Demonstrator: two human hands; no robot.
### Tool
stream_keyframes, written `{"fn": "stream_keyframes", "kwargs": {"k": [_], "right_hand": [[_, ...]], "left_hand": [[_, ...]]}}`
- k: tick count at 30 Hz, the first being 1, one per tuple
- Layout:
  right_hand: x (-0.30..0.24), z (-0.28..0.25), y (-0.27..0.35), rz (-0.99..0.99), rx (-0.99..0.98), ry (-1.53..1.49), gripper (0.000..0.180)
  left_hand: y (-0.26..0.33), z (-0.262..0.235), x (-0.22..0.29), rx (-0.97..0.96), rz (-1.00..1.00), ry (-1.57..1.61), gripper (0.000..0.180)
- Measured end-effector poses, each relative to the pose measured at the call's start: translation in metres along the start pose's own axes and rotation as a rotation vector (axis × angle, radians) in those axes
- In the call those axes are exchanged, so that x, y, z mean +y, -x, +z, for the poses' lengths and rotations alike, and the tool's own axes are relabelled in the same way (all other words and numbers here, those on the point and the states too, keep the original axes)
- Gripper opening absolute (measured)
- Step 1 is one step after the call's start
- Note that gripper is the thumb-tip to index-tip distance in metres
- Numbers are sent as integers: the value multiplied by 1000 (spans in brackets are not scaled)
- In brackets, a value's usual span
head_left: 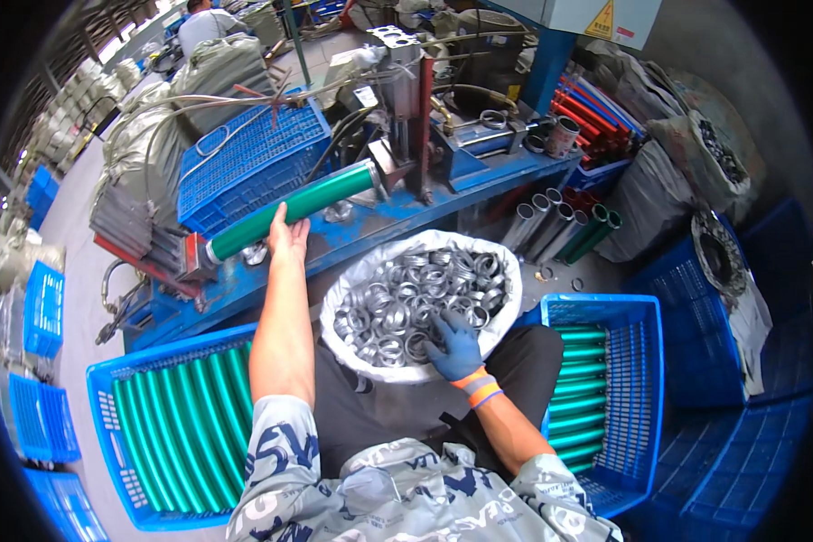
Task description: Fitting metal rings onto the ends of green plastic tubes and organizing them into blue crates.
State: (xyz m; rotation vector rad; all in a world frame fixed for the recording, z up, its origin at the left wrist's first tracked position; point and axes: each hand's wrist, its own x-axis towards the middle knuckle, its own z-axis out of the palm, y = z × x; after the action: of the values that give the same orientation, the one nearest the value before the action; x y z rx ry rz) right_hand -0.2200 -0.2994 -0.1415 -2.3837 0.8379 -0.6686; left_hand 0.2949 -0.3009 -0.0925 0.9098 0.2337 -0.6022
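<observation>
**Green tube on the press, rings in the sack**

Patterned sleeves fill the bottom of the view, both forearms reaching up from them. Far left, a blue crate (pixel 108 406) holds green tubes lying side by side. Above it, the bare left hand (pixel 286 237) rests on a long green tube (pixel 291 210) that lies tilted across the blue machine bed (pixel 271 271), its upper end meeting the metal fixture (pixel 397 117). The fingers curl loosely over the tube's side; how firmly they grip it I cannot tell, since only the back of the hand shows.

The tube looks smooth and glossy, with a paler metal band at each end.

In the middle, a white sack (pixel 352 280) sits between the knees, full of silvery metal rings (pixel 406 298). The gloved right hand (pixel 456 345) is down among them, fingers spread and bent onto the pile; whether a ring is pinched between them is hidden.

To the right, a second blue crate (pixel 646 379) holds more green tubes.

As a judgement: held only lightly, the slick tube could roll or slide off the sloping bed. The rings lie tangled, so one could snag, or several lift at once.
</observation>
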Motion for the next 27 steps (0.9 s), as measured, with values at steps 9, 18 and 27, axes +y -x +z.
{"fn": "stream_keyframes", "kwargs": {"k": [9,18,27], "right_hand": [[-7,22,-6,-12,-75,216,78],[24,26,3,-41,-14,181,25],[10,35,7,-115,-100,242,29]], "left_hand": [[12,-12,13,-17,4,-109,80],[207,-120,0,-125,473,-562,58],[324,-470,170,1075,873,-2063,97]]}}
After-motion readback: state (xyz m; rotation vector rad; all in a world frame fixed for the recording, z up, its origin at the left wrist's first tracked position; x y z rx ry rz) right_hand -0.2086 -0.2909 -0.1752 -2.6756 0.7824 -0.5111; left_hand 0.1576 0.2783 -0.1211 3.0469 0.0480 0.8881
